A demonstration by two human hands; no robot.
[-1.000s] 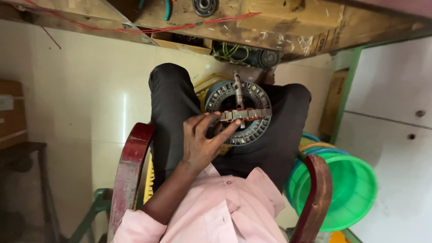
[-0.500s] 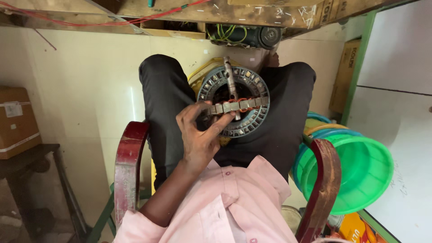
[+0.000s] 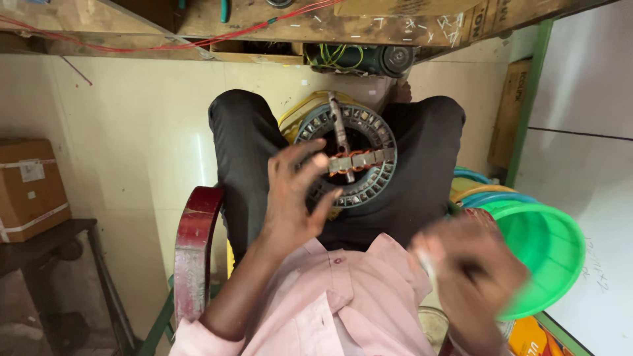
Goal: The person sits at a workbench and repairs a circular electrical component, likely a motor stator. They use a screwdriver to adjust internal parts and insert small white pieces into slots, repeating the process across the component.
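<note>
Resting on the lap, the stator ring (image 3: 346,157) meets spread left-hand fingertips (image 3: 321,160); blurred right hand (image 3: 471,277), grip unclear.

A dull grey metal stator ring (image 3: 346,155) wound with glossy copper wire (image 3: 353,158) rests on matt black cloth trousers (image 3: 247,151), beside a shiny green plastic tub (image 3: 550,247) and lacquered red wooden armrest (image 3: 194,247).

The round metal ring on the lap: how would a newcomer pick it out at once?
Find the dark trousers of the seated person. The slotted grey ring lies between the knees, by the left hand. Only it carries a copper-wound bar across its middle.
</note>
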